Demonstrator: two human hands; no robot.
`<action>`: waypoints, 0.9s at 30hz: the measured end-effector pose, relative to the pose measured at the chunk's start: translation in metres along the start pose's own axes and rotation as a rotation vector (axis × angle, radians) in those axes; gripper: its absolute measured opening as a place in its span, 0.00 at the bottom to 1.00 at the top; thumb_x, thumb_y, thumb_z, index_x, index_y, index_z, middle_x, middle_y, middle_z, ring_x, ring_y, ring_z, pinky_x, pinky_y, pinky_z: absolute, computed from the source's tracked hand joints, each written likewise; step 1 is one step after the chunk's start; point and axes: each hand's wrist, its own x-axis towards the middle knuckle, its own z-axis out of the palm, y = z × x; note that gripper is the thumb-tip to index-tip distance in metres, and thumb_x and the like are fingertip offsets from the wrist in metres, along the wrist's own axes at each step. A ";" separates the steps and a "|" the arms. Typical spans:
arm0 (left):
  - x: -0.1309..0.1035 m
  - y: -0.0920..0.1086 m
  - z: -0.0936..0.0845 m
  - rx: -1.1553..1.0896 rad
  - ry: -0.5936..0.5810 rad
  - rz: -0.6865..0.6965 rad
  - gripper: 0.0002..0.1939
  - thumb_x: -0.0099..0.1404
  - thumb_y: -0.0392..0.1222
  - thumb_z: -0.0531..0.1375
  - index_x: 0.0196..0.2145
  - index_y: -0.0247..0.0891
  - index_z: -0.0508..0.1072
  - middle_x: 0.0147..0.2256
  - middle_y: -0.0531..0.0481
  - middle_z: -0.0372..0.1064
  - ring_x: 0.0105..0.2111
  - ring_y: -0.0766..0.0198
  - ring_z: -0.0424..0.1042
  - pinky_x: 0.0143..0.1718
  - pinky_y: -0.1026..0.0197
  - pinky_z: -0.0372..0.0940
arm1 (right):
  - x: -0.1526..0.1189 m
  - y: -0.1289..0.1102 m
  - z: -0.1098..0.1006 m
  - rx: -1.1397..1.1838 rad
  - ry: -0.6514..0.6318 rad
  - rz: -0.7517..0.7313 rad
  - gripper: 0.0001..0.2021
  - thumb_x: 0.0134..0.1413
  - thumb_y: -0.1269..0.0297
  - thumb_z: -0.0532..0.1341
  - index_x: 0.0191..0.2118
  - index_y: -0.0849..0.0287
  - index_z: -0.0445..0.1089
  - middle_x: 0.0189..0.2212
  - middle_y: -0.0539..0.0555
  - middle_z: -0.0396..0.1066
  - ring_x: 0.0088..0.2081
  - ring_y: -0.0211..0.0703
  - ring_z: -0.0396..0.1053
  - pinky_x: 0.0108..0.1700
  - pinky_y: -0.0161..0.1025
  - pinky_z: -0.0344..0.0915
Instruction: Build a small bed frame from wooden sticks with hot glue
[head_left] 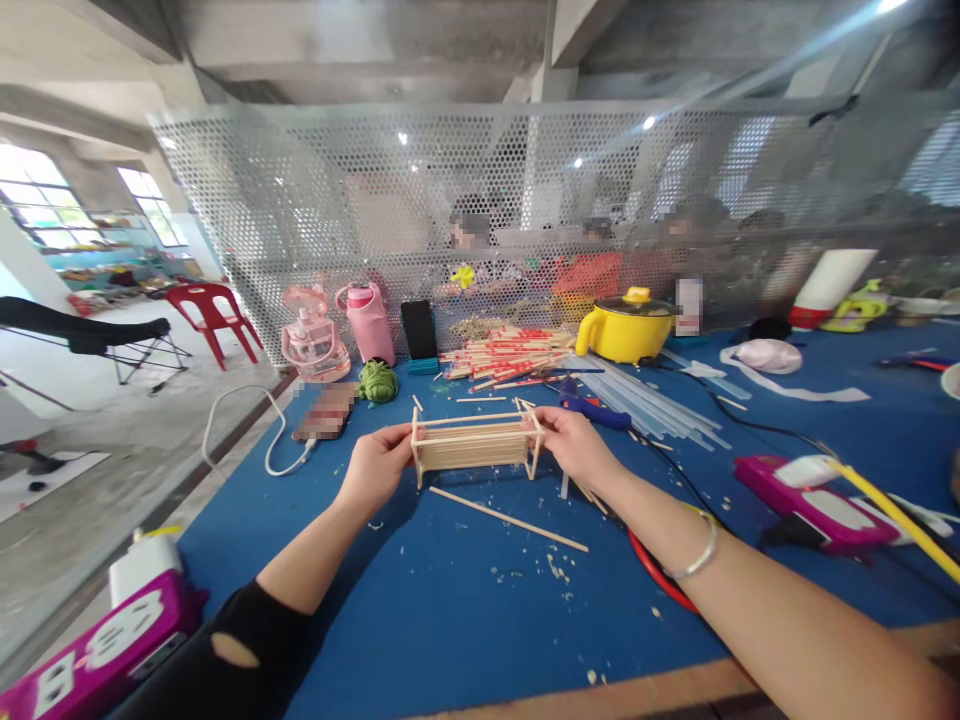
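Fingers [401, 433] of the left hand [377, 462] pinched one end of a small wooden stick frame [474, 453] in the head view, thumb and fingertips closed on the corner posts. The right hand [579, 442] held the opposite end in much the same narrow grip — its thumb and fingers around the upper corner. The frame was box-shaped, with thin rails along the top, posts at the ends and a panel of close-laid sticks running lengthwise. It sat roughly level between the two hands, over the middle of the blue table [450, 630]; whether the posts touched the surface, I could not tell.

On the near side of the frame, apart from it, one loose stick [510, 518] lay aslant among pale scraps. A blue glue gun [596, 408] rested just beyond the right hand, with translucent glue sticks [660, 400] spread behind it. Farther back were a heap of red-marked sticks [510, 355] and a yellow pot [634, 332] with its lid on. To the left stood a pink bottle [371, 325], a green yarn ball [378, 381] near its foot. A perforated metal screen [360, 190] rose along the far edge — people showed dimly through it. A silvery bangle [701, 555] circled the right wrist.
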 end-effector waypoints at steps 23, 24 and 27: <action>0.000 0.014 -0.020 0.080 -0.135 -0.067 0.28 0.44 0.51 0.68 0.43 0.38 0.75 0.37 0.44 0.75 0.31 0.61 0.72 0.28 0.62 0.66 | -0.003 0.000 -0.009 0.019 0.023 0.039 0.11 0.40 0.64 0.61 0.33 0.60 0.73 0.27 0.52 0.73 0.25 0.39 0.68 0.26 0.36 0.66; 0.001 0.017 -0.024 0.093 -0.111 -0.073 0.28 0.44 0.50 0.68 0.44 0.38 0.74 0.38 0.44 0.74 0.31 0.60 0.72 0.28 0.61 0.66 | -0.002 -0.001 -0.011 0.014 0.044 0.040 0.11 0.39 0.65 0.61 0.34 0.59 0.72 0.28 0.52 0.73 0.25 0.39 0.68 0.25 0.36 0.66; 0.006 0.018 -0.037 0.145 0.082 -0.057 0.22 0.50 0.53 0.62 0.39 0.37 0.73 0.35 0.46 0.73 0.26 0.64 0.71 0.25 0.62 0.65 | -0.001 0.000 -0.015 -0.011 0.156 0.033 0.09 0.41 0.64 0.61 0.33 0.57 0.67 0.27 0.50 0.72 0.23 0.38 0.67 0.21 0.34 0.63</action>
